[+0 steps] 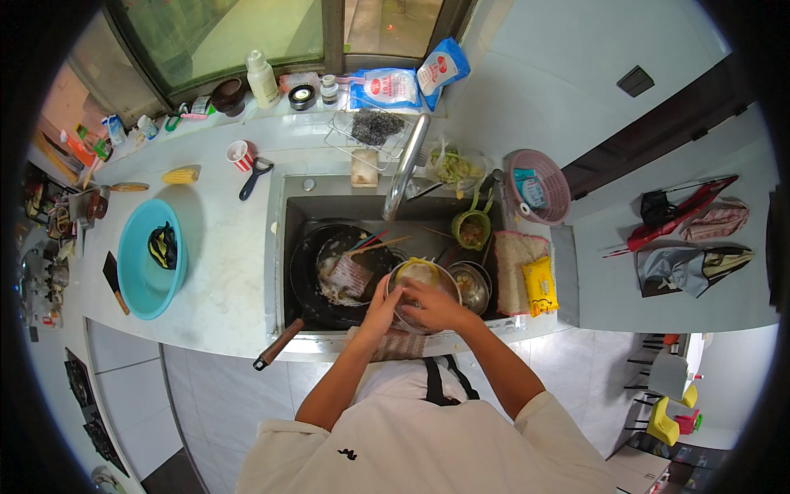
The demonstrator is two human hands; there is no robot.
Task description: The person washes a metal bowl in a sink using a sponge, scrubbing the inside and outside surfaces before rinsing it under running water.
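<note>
Over the sink, a round bowl (455,285) is between my two hands, with something pale and yellowish inside it. My left hand (382,313) grips its left rim. My right hand (439,307) lies across the bowl's near side with fingers reaching into it; what those fingers touch is hidden. Left of the bowl, a black frying pan (307,247) stands in the sink (395,204), holding a wet, pinkish-white cloth (349,278) and chopsticks (378,245). Right of the bowl sits a metal bowl (476,290) with food scraps and liquid. Behind it is a green strainer basket (472,227) with scraps.
A chrome faucet (407,163) arches over the sink. The pan's wooden handle (279,346) juts past the front edge. A turquoise basin (139,272) and a knife (115,281) lie left; a peeler (254,179) is nearer. A yellow packet (540,286) rests on a cloth (512,272) at right.
</note>
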